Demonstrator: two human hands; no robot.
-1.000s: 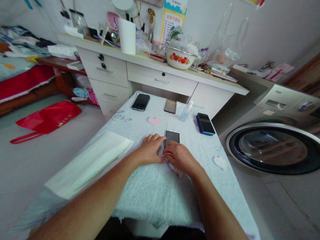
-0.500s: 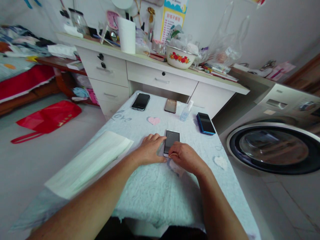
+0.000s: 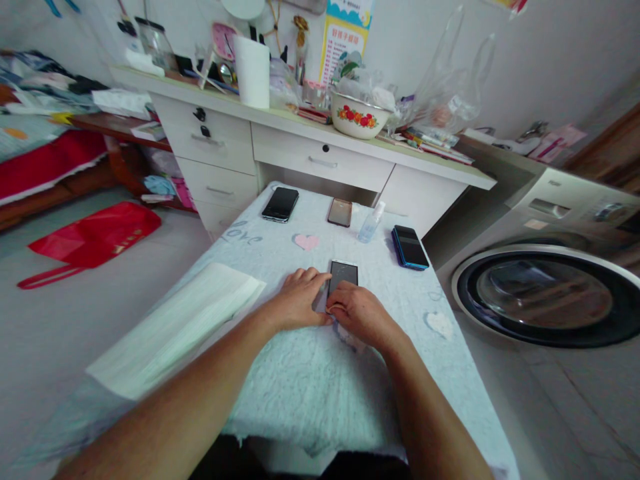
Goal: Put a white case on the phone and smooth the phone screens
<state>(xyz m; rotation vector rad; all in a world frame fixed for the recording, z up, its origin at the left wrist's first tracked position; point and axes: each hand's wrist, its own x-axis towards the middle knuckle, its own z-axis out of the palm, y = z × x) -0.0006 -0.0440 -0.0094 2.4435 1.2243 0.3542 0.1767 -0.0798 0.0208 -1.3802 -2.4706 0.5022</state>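
A smartphone [image 3: 344, 271] with a dark screen and light frame lies face up on the cloth-covered table. My left hand [image 3: 300, 301] holds it steady from its left side, thumb near the lower corner and index finger at the left edge. Closed over the phone's lower part, my right hand [image 3: 361, 312] has curled fingers pressed to the screen. A thin pale edge shows under those fingers; what they hold is mostly hidden. Beyond the phone stand a clear spray bottle [image 3: 371, 223] and a brownish phone case [image 3: 340, 212].
Another black phone [image 3: 281, 204] lies at the far left, and a blue-edged phone [image 3: 411, 247] at the right. White paper towel [image 3: 180, 330] is spread beside my left forearm. A white desk [image 3: 320, 159] borders the table's far end; a washing machine [image 3: 540, 220] stands right.
My right hand has slid slightly left along the lower screen, covering more of the phone's bottom edge. My left hand has stayed at the phone's side.
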